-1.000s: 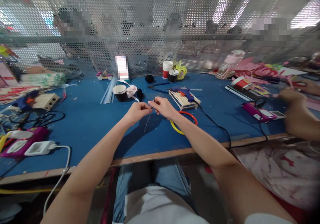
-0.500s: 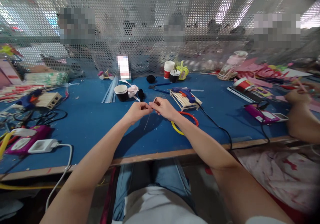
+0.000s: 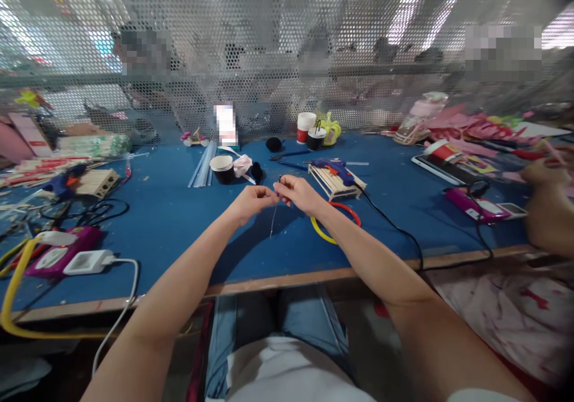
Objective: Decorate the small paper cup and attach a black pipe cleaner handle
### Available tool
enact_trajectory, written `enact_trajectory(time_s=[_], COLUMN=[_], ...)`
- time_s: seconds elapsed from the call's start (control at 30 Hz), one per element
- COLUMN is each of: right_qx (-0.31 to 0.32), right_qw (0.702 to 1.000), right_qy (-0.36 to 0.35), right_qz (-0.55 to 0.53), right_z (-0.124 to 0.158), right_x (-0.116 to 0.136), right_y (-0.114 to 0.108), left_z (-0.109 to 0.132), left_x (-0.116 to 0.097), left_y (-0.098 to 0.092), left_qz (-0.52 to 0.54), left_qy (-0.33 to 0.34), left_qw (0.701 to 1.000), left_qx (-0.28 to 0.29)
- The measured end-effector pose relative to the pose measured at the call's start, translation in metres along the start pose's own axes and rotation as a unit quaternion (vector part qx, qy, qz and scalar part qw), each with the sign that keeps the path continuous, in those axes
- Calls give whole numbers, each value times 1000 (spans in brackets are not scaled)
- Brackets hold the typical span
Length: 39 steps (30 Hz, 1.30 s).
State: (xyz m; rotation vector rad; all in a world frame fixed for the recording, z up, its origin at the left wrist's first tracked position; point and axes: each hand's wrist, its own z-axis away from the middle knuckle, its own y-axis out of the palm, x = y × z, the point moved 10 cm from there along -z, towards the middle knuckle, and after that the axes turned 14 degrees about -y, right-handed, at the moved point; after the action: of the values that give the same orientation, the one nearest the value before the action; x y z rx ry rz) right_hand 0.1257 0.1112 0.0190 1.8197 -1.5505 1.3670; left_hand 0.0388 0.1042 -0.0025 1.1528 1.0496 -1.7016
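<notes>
My left hand [image 3: 255,202] and my right hand [image 3: 296,192] meet fingertip to fingertip above the blue table. Both are closed in a pinch. From between them a thin wire [image 3: 273,222] hangs down, pale and slightly bent at its lower end. A small dark piece shows at the right fingertips, too small to name. Just behind my right hand a blue glue gun [image 3: 336,170] lies on a little wooden stick rack [image 3: 329,185]. Under my right wrist lies a red and yellow ring [image 3: 323,230]. A black paper cup [image 3: 223,170] stands beyond my left hand.
Pliers [image 3: 291,153] and a black ball [image 3: 273,144] lie farther back. Clear glue sticks [image 3: 203,166] are at the back left. Purple power strips [image 3: 67,251] sit on both sides, with cords across the table. At the right, another person's hand [image 3: 545,177] is at work.
The view has shifted slightly, so everything sits a little farther right and lower. My hands stay together in a pinch, and the wire now hangs more upright.
</notes>
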Motion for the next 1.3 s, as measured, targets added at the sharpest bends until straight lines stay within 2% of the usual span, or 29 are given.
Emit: enact_trajectory(time_s=[0.2,0.43,0.53,0.63,0.73,0.83,0.97,1.13,1.3], right_qx=[-36,-51,-54,-16,26,30,14,2,-22], right_qw=[989,976,981,999,999,999,998,988,987], right_qy=[-20,-54,-43,-9,-5,3,2,-20,2], right_qz=[144,206,179,50,-42,-17,63,151,161], right_z=[-1,-4,-2,-1,0,0,1,-2,0], right_x=[8,10,7,0,1,0,0,1,-6], right_y=[-14,-17,-16,-4,7,4,-3,-8,-11], left_z=[-1,1,1,1,0,0,2,1,1], left_x=[-8,-9,-8,-3,3,3,-3,-8,-8], left_y=[-4,-1,-2,-1,2,1,-4,-3,-2], left_qz=[-57,-41,-26,12,59,47,-12,-53,-48], left_qy=[66,72,60,21,-21,-20,16,71,73], left_qw=[996,996,997,1000,998,998,1000,995,995], left_qx=[-37,-39,-38,-16,24,24,-17,-42,-49])
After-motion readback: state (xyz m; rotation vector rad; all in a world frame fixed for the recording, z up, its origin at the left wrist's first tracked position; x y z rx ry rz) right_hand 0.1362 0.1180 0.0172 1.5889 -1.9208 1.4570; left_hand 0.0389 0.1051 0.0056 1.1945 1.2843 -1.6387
